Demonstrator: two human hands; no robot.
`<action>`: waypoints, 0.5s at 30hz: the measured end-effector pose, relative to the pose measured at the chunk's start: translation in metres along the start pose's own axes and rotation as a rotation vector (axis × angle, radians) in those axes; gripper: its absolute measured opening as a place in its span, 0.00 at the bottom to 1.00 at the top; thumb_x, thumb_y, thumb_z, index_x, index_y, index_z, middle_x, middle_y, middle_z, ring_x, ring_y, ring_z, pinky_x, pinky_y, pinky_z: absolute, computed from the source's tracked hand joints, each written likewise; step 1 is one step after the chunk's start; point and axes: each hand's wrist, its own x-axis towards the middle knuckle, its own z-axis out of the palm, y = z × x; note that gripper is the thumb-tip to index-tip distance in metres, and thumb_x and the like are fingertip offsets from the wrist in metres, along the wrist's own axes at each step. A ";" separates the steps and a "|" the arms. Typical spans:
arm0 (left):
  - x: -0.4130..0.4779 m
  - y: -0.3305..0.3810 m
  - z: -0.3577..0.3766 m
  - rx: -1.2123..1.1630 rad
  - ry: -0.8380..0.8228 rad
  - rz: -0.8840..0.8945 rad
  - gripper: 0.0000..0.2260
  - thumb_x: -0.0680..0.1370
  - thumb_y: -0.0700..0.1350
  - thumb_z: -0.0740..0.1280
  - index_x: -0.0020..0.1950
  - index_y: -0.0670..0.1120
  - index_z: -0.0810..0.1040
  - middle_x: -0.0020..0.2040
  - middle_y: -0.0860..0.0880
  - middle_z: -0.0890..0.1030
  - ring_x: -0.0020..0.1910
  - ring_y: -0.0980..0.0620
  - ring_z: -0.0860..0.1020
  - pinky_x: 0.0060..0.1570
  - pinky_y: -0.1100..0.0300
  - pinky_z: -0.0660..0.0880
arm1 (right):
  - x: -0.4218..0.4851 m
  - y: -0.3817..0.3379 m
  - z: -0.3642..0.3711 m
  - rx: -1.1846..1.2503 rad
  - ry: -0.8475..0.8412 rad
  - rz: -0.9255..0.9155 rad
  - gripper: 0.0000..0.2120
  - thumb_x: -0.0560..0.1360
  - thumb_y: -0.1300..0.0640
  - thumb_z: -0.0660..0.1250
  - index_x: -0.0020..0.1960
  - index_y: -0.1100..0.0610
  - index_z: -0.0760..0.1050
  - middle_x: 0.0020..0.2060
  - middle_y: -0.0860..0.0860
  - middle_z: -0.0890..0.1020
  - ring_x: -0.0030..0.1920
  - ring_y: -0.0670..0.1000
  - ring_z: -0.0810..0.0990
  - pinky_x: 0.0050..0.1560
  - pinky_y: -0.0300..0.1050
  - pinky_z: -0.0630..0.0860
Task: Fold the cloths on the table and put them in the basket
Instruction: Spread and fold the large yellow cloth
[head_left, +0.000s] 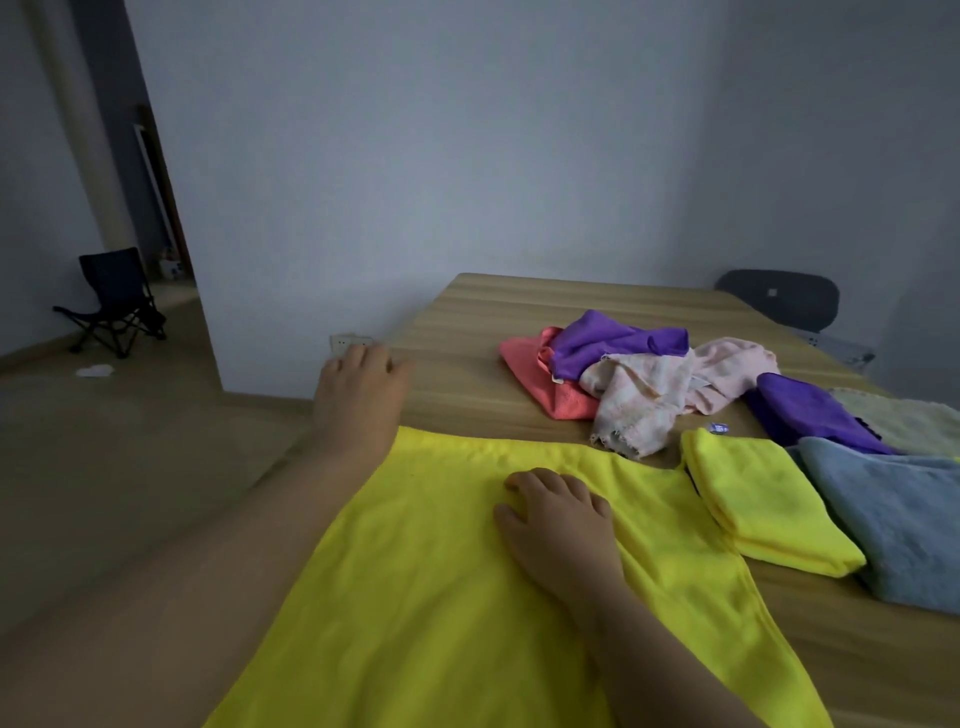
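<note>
i am working on the big yellow cloth (415, 571), which is lying spread over the near left part of the table (467, 332), and i am judging this to be the smoothing before its first fold. my right hand (558, 525) is pressing on the cloth near its middle, fingers loosely bent and gripping nothing. my left hand (358, 395) is reaching just past the far left corner, fingers relaxed by the table edge, holding nothing that i can make out. the hands are sitting well apart. to do this well i am planning to pin the middle with the right hand and sweep wrinkles out toward the corners, then match edge to edge so it is stacking as neatly as the folded yellow cloth (763, 499) beside it. the loose pile (623, 374) is waiting farther back. the basket is not showing anywhere.
</note>
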 end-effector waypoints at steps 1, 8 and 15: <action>-0.005 0.012 0.005 -0.092 -0.097 -0.031 0.13 0.68 0.33 0.59 0.44 0.43 0.80 0.42 0.41 0.78 0.43 0.39 0.78 0.40 0.49 0.74 | 0.000 0.000 0.000 0.001 0.000 -0.001 0.19 0.78 0.44 0.54 0.68 0.45 0.65 0.69 0.43 0.67 0.70 0.49 0.60 0.67 0.47 0.55; -0.049 0.047 0.025 -0.265 -0.785 -0.178 0.28 0.78 0.66 0.45 0.76 0.59 0.49 0.78 0.53 0.47 0.77 0.48 0.45 0.73 0.44 0.45 | 0.001 0.002 -0.003 0.019 -0.011 -0.020 0.19 0.79 0.45 0.53 0.69 0.46 0.65 0.69 0.43 0.67 0.71 0.49 0.60 0.68 0.48 0.55; -0.053 0.039 0.014 -0.241 -0.780 -0.204 0.26 0.79 0.64 0.46 0.76 0.59 0.50 0.78 0.53 0.47 0.77 0.48 0.45 0.73 0.43 0.46 | -0.005 0.026 -0.030 0.269 0.042 0.074 0.18 0.79 0.52 0.58 0.68 0.51 0.70 0.67 0.49 0.72 0.66 0.50 0.69 0.63 0.45 0.67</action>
